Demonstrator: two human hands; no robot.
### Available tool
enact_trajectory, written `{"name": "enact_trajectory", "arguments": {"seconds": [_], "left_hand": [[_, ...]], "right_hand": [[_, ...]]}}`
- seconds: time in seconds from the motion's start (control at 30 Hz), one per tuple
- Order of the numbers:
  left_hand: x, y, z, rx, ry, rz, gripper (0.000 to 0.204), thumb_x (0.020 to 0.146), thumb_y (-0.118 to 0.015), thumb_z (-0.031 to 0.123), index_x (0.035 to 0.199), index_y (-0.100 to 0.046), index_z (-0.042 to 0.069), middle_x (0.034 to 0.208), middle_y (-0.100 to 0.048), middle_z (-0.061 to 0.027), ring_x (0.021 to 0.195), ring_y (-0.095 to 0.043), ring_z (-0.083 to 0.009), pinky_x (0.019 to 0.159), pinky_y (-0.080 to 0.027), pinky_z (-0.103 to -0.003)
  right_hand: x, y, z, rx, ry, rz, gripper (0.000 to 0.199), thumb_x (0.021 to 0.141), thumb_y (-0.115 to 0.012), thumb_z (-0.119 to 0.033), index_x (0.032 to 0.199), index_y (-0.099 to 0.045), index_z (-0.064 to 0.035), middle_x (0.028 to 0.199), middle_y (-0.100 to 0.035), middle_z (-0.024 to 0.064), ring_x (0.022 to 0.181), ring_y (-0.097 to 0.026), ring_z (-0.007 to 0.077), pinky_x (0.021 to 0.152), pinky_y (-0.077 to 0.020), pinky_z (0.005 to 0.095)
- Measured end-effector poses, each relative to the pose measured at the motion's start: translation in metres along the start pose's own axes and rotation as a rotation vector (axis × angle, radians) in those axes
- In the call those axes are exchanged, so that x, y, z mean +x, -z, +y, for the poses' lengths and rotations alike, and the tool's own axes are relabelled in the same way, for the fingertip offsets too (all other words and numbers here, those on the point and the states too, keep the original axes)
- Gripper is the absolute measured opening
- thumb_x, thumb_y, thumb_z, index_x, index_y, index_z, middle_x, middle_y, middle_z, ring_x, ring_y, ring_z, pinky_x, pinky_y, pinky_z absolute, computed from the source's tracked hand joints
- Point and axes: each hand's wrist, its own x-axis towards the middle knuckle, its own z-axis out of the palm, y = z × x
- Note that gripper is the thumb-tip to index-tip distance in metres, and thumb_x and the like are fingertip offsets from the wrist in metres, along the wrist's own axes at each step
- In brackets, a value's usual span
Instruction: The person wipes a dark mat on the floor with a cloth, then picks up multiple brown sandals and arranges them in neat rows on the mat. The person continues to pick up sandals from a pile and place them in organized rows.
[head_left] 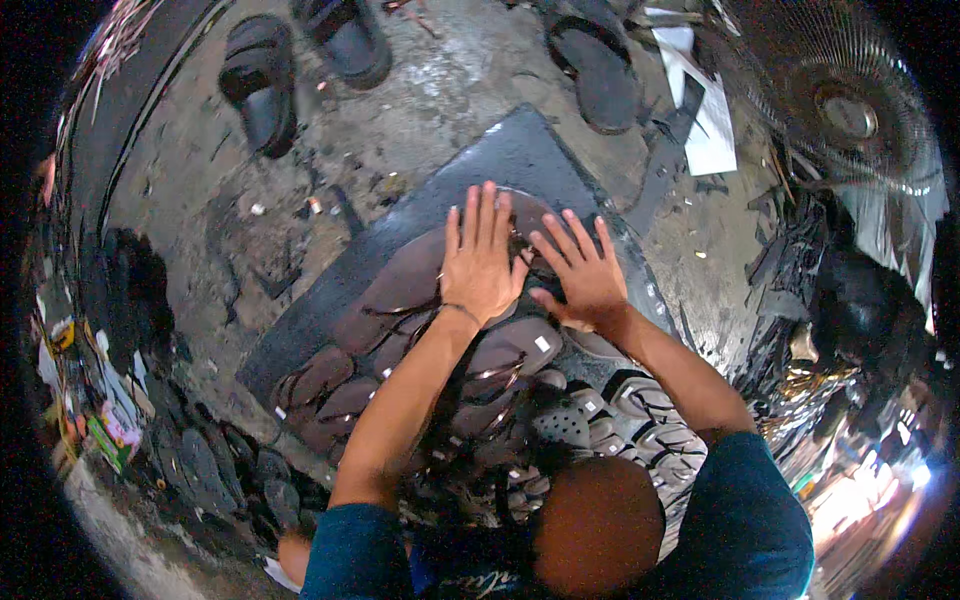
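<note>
My left hand (480, 262) lies flat, fingers spread, on a brown flip-flop sole (528, 212) at the far end of a row. My right hand (583, 272) rests flat beside it, fingers apart, on the same sole's right edge. Neither hand grips anything. The sole lies on a dark rubber sheet (520, 150) spread on the concrete floor. Several more brown flip-flops (395, 290) with thin straps lie side by side on the sheet, under and left of my forearms. Grey-and-white patterned soles (640, 400) are stacked under my right forearm.
Black sandals (262, 85) and a dark sole (600, 70) lie on the floor beyond the sheet. White paper scraps (712, 130) and a standing fan (850, 110) are at the far right. Dark rubber offcuts (790, 250) pile up right. Packets (110, 430) sit at the left.
</note>
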Motion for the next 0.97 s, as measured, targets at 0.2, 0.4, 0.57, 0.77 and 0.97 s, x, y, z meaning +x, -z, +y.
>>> {"name": "enact_trajectory", "arguments": {"seconds": [0.2, 0.4, 0.57, 0.77, 0.97], "left_hand": [[-0.022, -0.008, 0.001, 0.321, 0.252, -0.162, 0.064, 0.093, -0.053, 0.031, 0.147, -0.042, -0.001, 0.158, -0.034, -0.0208, 0.151, -0.022, -0.0344, 0.124, -0.010, -0.052], [-0.176, 0.262, 0.047, -0.599, 0.345, -0.232, 0.033, 0.098, -0.052, 0.028, 0.120, -0.069, 0.009, 0.113, -0.072, -0.0132, 0.102, -0.068, -0.0334, 0.102, -0.046, -0.047], [-0.391, 0.422, -0.011, -0.694, 1.048, 0.435, 0.030, 0.095, -0.066, 0.032, 0.100, -0.075, 0.004, 0.093, -0.074, -0.0159, 0.087, -0.072, -0.0260, 0.079, -0.054, -0.036], [-0.571, 0.497, -0.037, -0.711, 1.393, 0.338, 0.032, 0.097, -0.062, 0.029, 0.089, -0.073, 0.000, 0.074, -0.070, -0.0090, 0.069, -0.063, -0.0177, 0.068, -0.049, -0.033], [-0.673, 0.463, -0.020, -1.039, 1.531, 0.140, 0.052, 0.092, -0.069, 0.049, 0.104, -0.073, -0.001, 0.094, -0.075, -0.0099, 0.079, -0.070, -0.0195, 0.073, -0.056, -0.032]], "right_hand": [[0.017, 0.041, -0.056, -0.261, -0.062, -0.289, 0.083, 0.091, -0.059, -0.050, 0.158, -0.025, -0.0151, 0.167, -0.015, 0.0083, 0.153, -0.012, 0.0330, 0.121, -0.0053, 0.0624], [-0.078, 0.170, -0.123, 0.563, -0.394, 0.021, 0.047, 0.089, -0.067, -0.023, 0.130, -0.057, -0.0017, 0.119, -0.063, 0.0207, 0.114, -0.059, 0.0400, 0.096, -0.0459, 0.0457], [-0.185, 0.320, -0.188, 0.612, -0.556, -0.230, 0.039, 0.091, -0.064, -0.024, 0.121, -0.061, 0.0006, 0.105, -0.066, 0.0220, 0.100, -0.064, 0.0397, 0.088, -0.0496, 0.0452], [-0.302, 0.357, -0.193, 0.374, -0.704, -0.299, 0.031, 0.087, -0.069, -0.026, 0.101, -0.066, 0.0016, 0.092, -0.070, 0.0206, 0.086, -0.069, 0.0324, 0.080, -0.0529, 0.0402], [-0.218, 0.372, -0.268, 0.616, -0.636, -0.206, 0.040, 0.088, -0.072, -0.031, 0.112, -0.068, 0.0006, 0.105, -0.073, 0.0177, 0.095, -0.070, 0.0322, 0.088, -0.0520, 0.0382]]}}
